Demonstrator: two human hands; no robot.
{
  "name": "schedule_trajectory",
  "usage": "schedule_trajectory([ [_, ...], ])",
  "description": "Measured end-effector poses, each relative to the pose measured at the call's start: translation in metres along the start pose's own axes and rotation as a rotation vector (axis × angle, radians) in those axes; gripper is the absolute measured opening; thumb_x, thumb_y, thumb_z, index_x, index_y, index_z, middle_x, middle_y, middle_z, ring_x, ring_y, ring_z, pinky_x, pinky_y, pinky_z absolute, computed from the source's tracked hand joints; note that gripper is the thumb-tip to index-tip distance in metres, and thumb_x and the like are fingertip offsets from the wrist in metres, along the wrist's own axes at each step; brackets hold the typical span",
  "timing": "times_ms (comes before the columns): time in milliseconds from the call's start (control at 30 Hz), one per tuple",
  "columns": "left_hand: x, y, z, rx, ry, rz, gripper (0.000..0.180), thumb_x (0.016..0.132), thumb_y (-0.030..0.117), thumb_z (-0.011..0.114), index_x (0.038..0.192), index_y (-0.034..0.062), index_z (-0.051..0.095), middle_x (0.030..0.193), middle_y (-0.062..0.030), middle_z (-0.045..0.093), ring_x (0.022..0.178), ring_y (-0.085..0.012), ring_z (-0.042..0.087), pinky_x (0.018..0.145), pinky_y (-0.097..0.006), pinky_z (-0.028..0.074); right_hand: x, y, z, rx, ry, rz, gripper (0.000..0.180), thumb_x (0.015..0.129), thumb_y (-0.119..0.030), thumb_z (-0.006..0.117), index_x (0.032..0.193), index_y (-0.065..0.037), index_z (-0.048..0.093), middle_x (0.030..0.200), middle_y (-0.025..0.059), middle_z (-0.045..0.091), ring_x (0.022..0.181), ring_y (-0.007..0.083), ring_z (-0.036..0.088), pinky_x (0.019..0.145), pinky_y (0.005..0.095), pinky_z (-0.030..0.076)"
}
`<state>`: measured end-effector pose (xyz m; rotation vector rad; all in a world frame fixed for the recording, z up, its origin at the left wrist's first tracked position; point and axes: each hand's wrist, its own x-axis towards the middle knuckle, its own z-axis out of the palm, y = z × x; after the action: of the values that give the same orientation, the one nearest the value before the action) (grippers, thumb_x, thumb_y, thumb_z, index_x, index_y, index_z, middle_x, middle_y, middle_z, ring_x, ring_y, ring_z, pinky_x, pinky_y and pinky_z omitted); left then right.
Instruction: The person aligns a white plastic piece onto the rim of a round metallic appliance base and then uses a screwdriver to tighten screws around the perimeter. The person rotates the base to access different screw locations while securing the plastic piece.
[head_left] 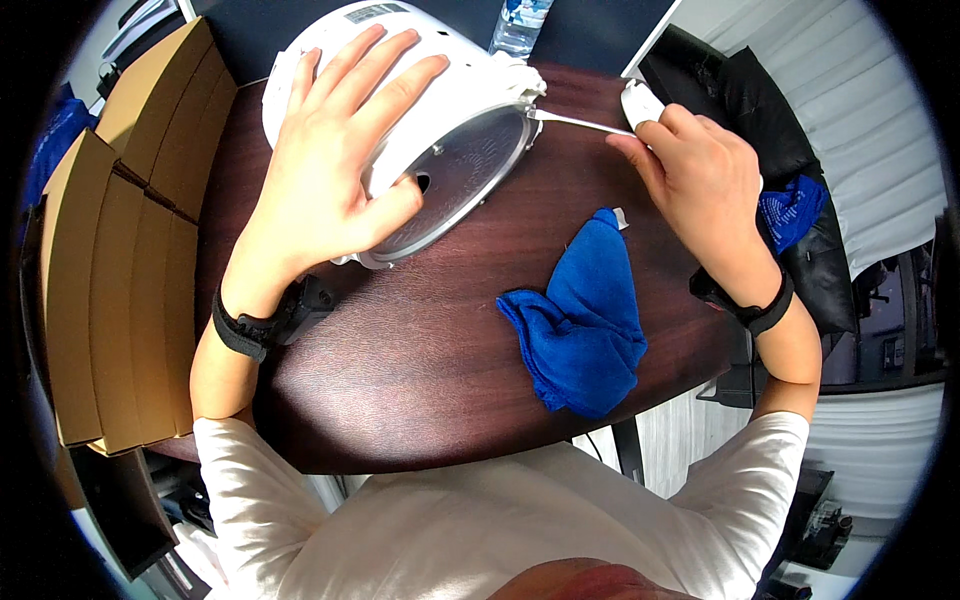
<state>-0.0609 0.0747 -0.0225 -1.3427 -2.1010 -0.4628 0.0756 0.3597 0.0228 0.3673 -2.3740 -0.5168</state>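
Note:
A white rounded appliance (455,45), which looks like a rice cooker, lies tilted at the back left of the table. Its round, greyish see-through inner lid (470,180) faces me. My left hand (345,150) is spread flat over the white shell, thumb by the disc's centre. My right hand (700,170) is closed around a thin white stick-like tool (585,124), whose far end meets the appliance's rim by the hinge side. A white rounded piece (640,102) shows beside my right fingers; whether it belongs to the tool I cannot tell. A crumpled blue cloth (590,320) lies nearer me.
Cardboard boxes (120,290) stand along the left side of the dark wooden table (400,390). A clear water bottle (520,28) stands behind the appliance. On the right, a black leather seat (815,260) bears another blue cloth (793,212).

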Motion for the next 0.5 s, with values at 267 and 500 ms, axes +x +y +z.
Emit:
schedule_trajectory([
  [267, -0.002, 0.004, -0.001, -0.017, 0.007, -0.016, 0.083, 0.063, 0.031, 0.055, 0.143, 0.0108, 0.053, 0.153, -0.0171, 0.044, 0.146, -0.0402, 0.034, 0.118, -0.066, 0.016, -0.007, 0.005, 0.024, 0.529, -0.173, 0.319, 0.034, 0.088, -0.036, 0.074, 0.075, -0.005, 0.075, 0.060, 0.0079, 0.063, 0.053, 0.0229, 0.062, 0.051, 0.0317, 0.047],
  [500, -0.002, 0.005, 0.001, -0.014, 0.021, -0.014, 0.082, 0.064, 0.030, 0.056, 0.144, 0.0116, 0.052, 0.154, -0.0166, 0.044, 0.146, -0.0401, 0.034, 0.117, -0.067, 0.017, -0.005, 0.002, 0.021, 1.340, -0.703, 0.894, 0.043, 0.098, -0.037, 0.066, 0.074, -0.002, 0.069, 0.059, 0.0008, 0.058, 0.044, 0.0071, 0.047, 0.043, 0.0225, 0.035],
])
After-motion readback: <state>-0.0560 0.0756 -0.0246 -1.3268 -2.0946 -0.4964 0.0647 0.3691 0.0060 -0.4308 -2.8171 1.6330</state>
